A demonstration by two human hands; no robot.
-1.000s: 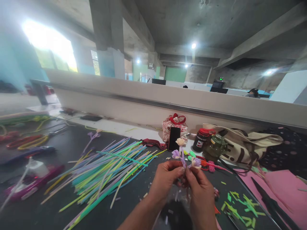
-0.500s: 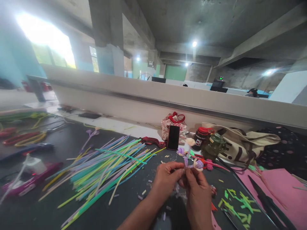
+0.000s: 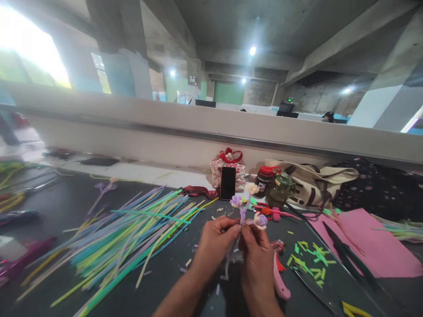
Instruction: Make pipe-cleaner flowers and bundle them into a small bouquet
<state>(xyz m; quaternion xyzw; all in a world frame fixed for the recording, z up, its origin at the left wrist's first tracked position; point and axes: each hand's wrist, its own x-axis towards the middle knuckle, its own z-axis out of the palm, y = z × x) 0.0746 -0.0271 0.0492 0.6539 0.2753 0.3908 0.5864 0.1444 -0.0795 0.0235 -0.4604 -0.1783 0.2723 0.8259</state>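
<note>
Between my hands stands a pipe-cleaner flower [image 3: 243, 214] with a purple stem and several small purple and cream blooms. My left hand [image 3: 216, 242] is closed, thumb and fingers pinching the stem from the left. From the other side my right hand [image 3: 257, 253] pinches the same stem just below the right bloom. A loose lilac end of the stem hangs down between the hands. To the left lies a big spread of coloured pipe cleaners [image 3: 132, 237]. Another purple flower sprig [image 3: 104, 189] lies beyond them.
A phone [image 3: 228, 183] leans against a red-and-white bag [image 3: 216, 169]. Bottles [image 3: 280, 188], a canvas bag [image 3: 309, 189] and pink sheets [image 3: 380, 242] are at the right. Green cut bits [image 3: 312, 255], a pink-handled tool [image 3: 280, 279] and black scissors [image 3: 346, 253] lie nearer.
The view has turned right, so everything sits further left. Both hands still pinch the flower stem, and the loose lilac end below them shows more clearly.
</note>
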